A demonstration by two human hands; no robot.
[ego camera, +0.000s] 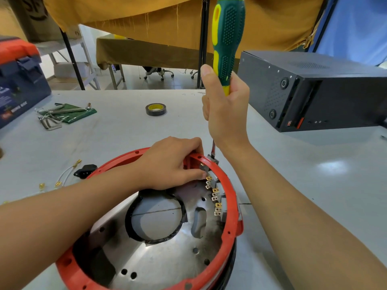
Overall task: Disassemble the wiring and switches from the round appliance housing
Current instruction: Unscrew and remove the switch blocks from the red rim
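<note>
The round housing (231, 208) has a red rim and a shiny metal floor with a large round hole. It lies open side up on the grey table. Several grey switches (215, 194) with brass terminals line the inside of its far right wall. My left hand (173, 163) grips the far rim, fingers curled over it, thumb beside the top switch. My right hand (225, 109) holds a green and yellow screwdriver (227, 38) upright. Its shaft points down at the outside of the rim by the top switch; the tip is hidden.
Removed white wires with brass terminals (62, 178) and a black power socket (84, 171) lie left of the housing. Further back are hex keys on a green pouch (60, 115), a roll of black tape (156, 109), a blue and red toolbox (18, 80) and a black case (318, 91) at right.
</note>
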